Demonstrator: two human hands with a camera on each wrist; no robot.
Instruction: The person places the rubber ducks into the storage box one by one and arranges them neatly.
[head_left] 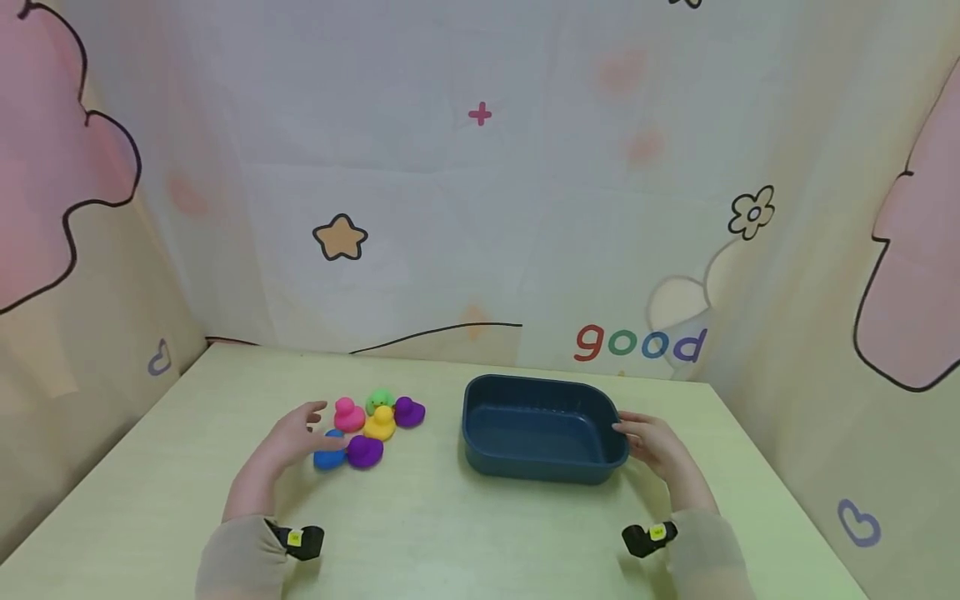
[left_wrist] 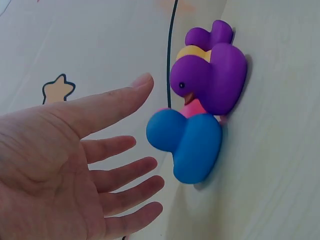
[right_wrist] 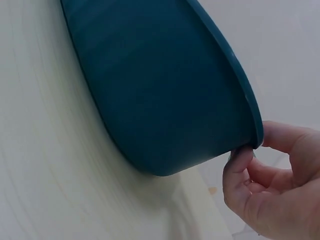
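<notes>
My left hand [head_left: 288, 440] hovers beside a group of small rubber ducks, its fingers spread and holding nothing. Nearest to it is a blue duck [left_wrist: 197, 150], with a purple duck [left_wrist: 227, 80] right alongside. Behind these sit a pink duck [head_left: 347, 418], a yellow duck [head_left: 380, 428], a green duck [head_left: 377, 402] and a second purple duck [head_left: 408, 413]. On the right, a dark blue rectangular basin [head_left: 536, 468] stands on the table. My right hand [head_left: 654, 442] pinches the rim at its right end between thumb and fingers, as the right wrist view shows.
The pale table [head_left: 420, 533] reaches back to a printed cloth backdrop [head_left: 420, 275], with cloth walls at left and right. Some bare tabletop separates the ducks from the basin. A small black camera [head_left: 303, 542] is strapped on each wrist.
</notes>
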